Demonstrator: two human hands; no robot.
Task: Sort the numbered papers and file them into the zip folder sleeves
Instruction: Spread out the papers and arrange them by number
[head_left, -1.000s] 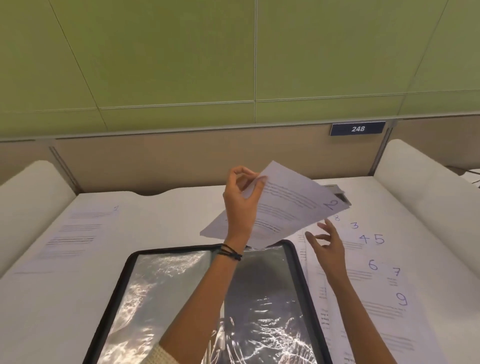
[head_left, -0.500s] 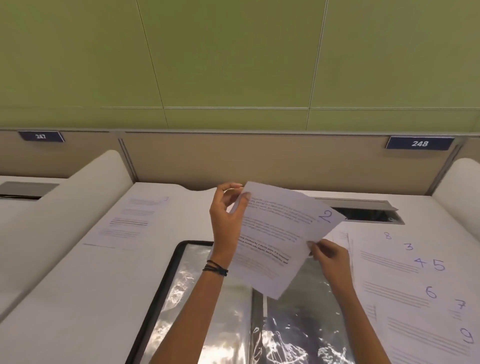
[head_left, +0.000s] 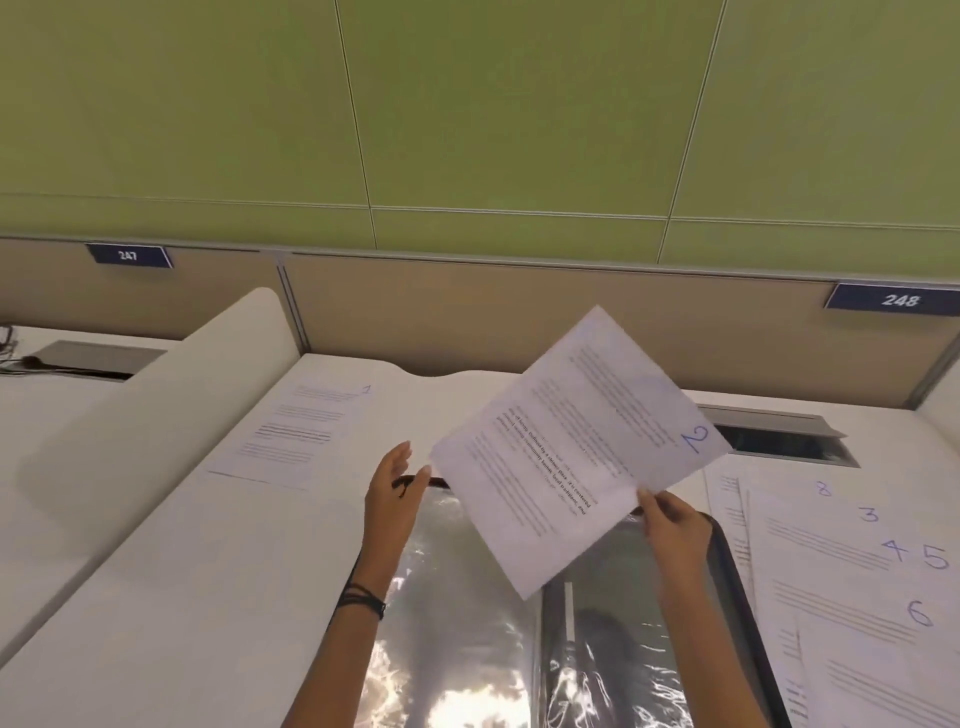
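Note:
The paper numbered 2 hangs tilted in the air above the open zip folder. My right hand pinches its lower right edge. My left hand is off the sheet, just to its left, with fingers straight and holding nothing. The folder lies flat on the desk with shiny clear sleeves and a black rim. The paper numbered 1 lies on the desk at the far left. A fanned stack of papers marked 8, 3, 4, 5, 6 lies to the right of the folder.
White curved dividers bound the desk on the left and far right. A grey cable hatch sits open at the back right. A tan partition with plates 247 and 248 closes the back.
My left hand let go of paper 2 and moved left of it. My right hand took the sheet's lower edge and lifted it up and to the right. The view shifted left.

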